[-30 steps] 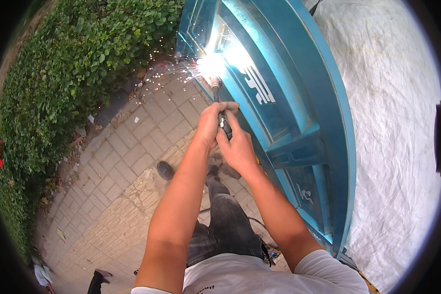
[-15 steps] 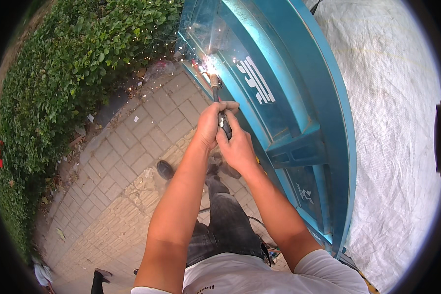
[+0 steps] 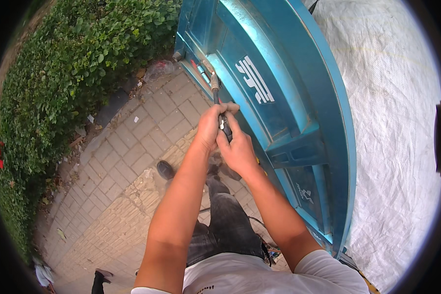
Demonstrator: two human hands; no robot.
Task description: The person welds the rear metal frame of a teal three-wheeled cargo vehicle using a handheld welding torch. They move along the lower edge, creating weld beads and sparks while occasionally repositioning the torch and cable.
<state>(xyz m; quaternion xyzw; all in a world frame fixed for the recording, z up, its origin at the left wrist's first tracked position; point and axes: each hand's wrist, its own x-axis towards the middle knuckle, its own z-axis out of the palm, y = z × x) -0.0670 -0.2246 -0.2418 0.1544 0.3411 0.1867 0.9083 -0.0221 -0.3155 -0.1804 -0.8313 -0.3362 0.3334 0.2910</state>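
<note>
Both of my hands are wrapped around a welding torch (image 3: 215,93) with a dark handle and a pale, dirty nozzle. My left hand (image 3: 210,122) grips it from the left side. On the right, my right hand (image 3: 237,144) closes around the black grip, its index finger extended along the far side toward the panel. The nozzle points away from me at the lower edge of a blue metal panel (image 3: 284,83) with raised ribs and white lettering. A small glowing spot shows at the nozzle tip; whether it touches the metal I cannot tell.
A leafy green hedge (image 3: 73,63) runs along the left, with litter at its foot. Grey and tan paving (image 3: 132,161) lies below, where my shoe (image 3: 165,169) stands. A white woven sheet (image 3: 392,122) covers the right side. Another person's foot (image 3: 102,274) shows at the lower left.
The bright welding arc and the flying sparks at the torch tip have gone out, and the smoke has thinned. My hands and the torch have hardly moved.
</note>
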